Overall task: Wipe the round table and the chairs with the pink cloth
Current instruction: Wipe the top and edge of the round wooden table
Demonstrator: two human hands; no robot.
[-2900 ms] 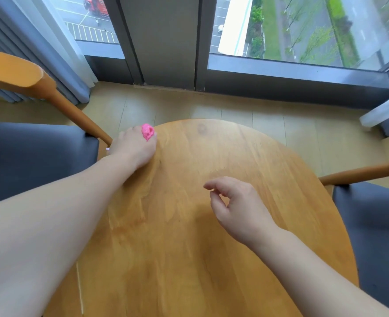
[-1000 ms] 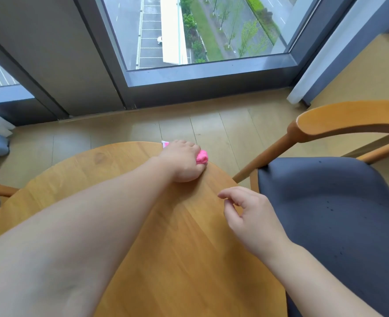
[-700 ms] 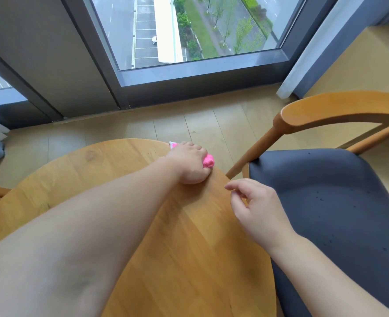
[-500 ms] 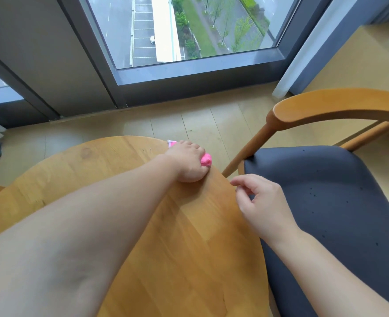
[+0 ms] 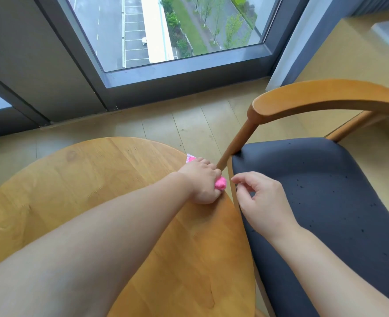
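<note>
left grip (image 5: 201, 182) bunches pink cloth (image 5: 220, 183) at table (image 5: 79, 179) edge.

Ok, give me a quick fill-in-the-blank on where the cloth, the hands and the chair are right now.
1. The left hand holds the ____ cloth.
2. The cloth lies at the table edge nearest the ____.
3. The right hand holds ____.
4. The chair seat is dark ____.

Missing words: pink; chair; nothing; blue
</note>
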